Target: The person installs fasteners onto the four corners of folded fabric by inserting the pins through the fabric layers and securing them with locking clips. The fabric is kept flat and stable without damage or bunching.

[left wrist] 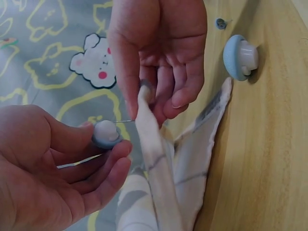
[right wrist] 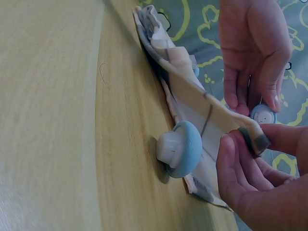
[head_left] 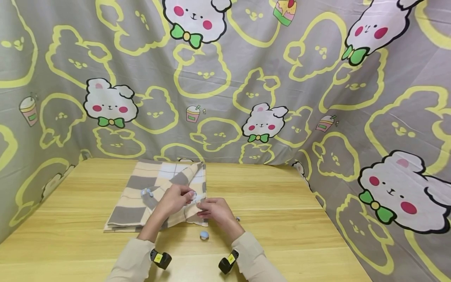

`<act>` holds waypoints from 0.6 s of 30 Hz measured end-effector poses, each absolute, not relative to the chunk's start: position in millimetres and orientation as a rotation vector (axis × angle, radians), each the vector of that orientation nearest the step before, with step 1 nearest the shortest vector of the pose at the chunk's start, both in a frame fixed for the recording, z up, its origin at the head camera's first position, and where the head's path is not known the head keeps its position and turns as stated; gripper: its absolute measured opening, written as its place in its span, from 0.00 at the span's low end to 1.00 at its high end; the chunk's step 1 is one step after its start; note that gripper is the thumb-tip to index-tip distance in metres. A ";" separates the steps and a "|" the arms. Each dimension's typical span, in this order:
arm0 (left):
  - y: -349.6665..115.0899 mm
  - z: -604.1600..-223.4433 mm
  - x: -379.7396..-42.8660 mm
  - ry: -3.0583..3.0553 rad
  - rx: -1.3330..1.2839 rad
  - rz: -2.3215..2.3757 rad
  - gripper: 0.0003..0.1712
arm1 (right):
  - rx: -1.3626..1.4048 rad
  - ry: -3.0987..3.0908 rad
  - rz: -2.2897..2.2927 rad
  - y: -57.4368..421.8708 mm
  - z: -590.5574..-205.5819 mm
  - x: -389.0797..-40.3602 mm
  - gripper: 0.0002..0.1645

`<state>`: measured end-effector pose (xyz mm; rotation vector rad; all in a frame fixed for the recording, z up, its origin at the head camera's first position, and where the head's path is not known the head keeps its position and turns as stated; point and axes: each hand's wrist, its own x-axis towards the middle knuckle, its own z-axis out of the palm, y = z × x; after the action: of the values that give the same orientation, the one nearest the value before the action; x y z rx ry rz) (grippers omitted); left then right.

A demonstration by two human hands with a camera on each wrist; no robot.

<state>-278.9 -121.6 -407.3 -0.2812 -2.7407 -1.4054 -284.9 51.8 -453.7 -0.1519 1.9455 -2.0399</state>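
Observation:
In the head view my left hand (head_left: 175, 200) and right hand (head_left: 219, 211) work at the near right part of a folded checked cloth (head_left: 139, 182). My left hand pinches a blue-and-white mushroom-shaped pin fastener (left wrist: 107, 134) between thumb and fingers. Its thin needle (left wrist: 124, 121) points at the cloth's edge, the tip right at the fabric. With thumb and fingers, my right hand pinches the cloth's grey-and-cream corner (right wrist: 261, 141), raised off the table. A second mushroom-shaped fastener (head_left: 204, 235) lies on the table in front of the cloth.
More blue-and-white pieces (head_left: 146, 192) lie on the cloth's left half. A small pin-backed piece (left wrist: 220, 23) is on the wooden table (head_left: 275, 227), right of the right hand. Patterned curtains (head_left: 211, 78) enclose the back and sides. Each wrist wears a black camera (head_left: 161, 259).

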 end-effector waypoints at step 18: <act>-119.3 -411.3 -280.0 -2.765 -0.300 -1.432 0.10 | -0.139 1.927 -2.057 51.8 -454.5 -286.0 0.12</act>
<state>-280.0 -119.3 -411.3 -0.3001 -2.7647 -1.4319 -286.0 51.8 -454.5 -0.1388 1.9274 -2.0575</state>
